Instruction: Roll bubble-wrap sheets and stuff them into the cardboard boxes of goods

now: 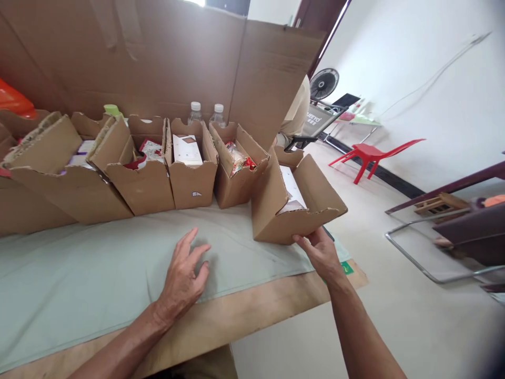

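My right hand [321, 255] grips the lower front edge of a cardboard box [276, 221] at the right end of the table. The thumb lies on the box's front and the other fingers go under it, partly hidden. This box is tilted and holds a white carton [292, 192]. Over the pale green cloth [118, 258], my left hand [187, 268] is open with its fingers apart and nothing in it. Ahead of it stands a cardboard box [193, 184] with another white carton [186, 150] inside. Beside that, a further box [232, 187] contains red and gold wrapped packets [239, 160].
More cardboard boxes [79, 195] line the table to the left. Two clear bottles [195, 113] stand behind the row, before a tall cardboard panel [177, 58]. A person [295, 113] sits beyond the panel. A red chair [369, 152] is on the floor at right.
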`<state>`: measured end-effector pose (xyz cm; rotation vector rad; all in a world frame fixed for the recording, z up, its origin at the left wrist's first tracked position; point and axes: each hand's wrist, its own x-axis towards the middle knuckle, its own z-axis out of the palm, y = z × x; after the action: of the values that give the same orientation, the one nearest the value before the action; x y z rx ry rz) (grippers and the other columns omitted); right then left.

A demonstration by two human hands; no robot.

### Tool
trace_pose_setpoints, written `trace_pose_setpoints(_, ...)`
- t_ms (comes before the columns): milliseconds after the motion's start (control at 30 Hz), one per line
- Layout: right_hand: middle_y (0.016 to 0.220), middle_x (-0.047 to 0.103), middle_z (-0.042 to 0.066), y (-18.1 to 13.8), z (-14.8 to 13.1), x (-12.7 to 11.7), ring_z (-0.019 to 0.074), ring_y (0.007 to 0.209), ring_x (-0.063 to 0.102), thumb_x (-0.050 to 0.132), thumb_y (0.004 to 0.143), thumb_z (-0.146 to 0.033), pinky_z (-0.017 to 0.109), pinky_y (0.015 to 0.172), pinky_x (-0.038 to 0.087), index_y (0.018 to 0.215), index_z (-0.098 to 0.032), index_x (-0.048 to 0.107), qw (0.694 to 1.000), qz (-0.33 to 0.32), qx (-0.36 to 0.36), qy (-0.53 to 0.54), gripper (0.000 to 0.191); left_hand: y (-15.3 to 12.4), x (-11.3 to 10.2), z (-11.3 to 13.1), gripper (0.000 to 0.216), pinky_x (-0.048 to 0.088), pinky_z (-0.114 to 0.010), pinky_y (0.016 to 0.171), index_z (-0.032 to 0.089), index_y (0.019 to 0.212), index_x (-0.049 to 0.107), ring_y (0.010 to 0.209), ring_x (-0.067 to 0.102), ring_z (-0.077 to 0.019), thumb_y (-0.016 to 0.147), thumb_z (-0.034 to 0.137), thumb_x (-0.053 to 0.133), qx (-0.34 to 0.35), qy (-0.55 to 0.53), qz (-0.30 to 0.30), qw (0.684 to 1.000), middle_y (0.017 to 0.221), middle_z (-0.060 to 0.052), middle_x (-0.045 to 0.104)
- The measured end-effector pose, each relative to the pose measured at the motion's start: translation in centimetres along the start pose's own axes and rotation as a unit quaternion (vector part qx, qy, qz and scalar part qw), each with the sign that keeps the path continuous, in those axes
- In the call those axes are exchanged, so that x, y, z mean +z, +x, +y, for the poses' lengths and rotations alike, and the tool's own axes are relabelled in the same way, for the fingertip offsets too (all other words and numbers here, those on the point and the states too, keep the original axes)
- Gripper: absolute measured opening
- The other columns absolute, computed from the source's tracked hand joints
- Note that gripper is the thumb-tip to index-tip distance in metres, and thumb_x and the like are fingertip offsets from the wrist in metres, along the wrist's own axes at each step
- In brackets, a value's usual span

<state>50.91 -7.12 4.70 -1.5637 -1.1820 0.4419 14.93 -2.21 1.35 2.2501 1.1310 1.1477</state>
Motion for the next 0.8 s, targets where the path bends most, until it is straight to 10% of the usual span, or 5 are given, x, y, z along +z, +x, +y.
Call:
trace_pose_setpoints(500, 0.089, 0.073, 0.007, 10.8, 4.0, 2.4, 0.0217, 0.076, 0.066, 0.070, 0.074, -0.060, 0.037, 0.062, 0.057, 0.102, -0.018, 0.069, 0.995, 0.100, 0.007, -0.030, 0.051, -0.3, 0.6, -0.6, 0.030, 0.059, -0.059, 0.103, 0.018, 0.110, 0.073, 0.138, 0.057, -0.0371, 0.089, 0.011, 0.053, -0.006, 0.016, -0.044, 0.999, 0.149, -0.019, 0.059)
trace_pose_setpoints(667, 0.138, 0.064, 0.018, 8.5, 1.7, 2.6, 0.0335, 0.117, 0.064, 0.079, 0.073, -0.057, 0.052, 0.092, 0.055, 0.137, -0.020, 0.058, 0.983, 0.154, -0.040, -0.091, 0.077, -0.2, 0.5, -0.8, 0.030, 0.059, -0.060, 0.103, 0.019, 0.110, 0.073, 0.136, 0.058, -0.0370, 0.089, 0.012, 0.053, -0.026, 0.011, -0.054, 0.998, 0.151, -0.018, 0.058)
trace_pose_setpoints(800, 0.165, 0.039, 0.019, 7.9, -3.2, 1.0, 0.0428, 0.152, 0.035, 0.081, 0.077, -0.054, 0.062, 0.118, 0.031, 0.156, -0.023, 0.042, 0.924, 0.157, -0.206, -0.283, 0.093, -0.3, 0.6, -0.9, 0.030, 0.059, -0.059, 0.104, 0.020, 0.110, 0.074, 0.137, 0.058, -0.0362, 0.089, 0.012, 0.053, -0.020, 0.021, -0.063, 0.998, 0.151, -0.017, 0.058)
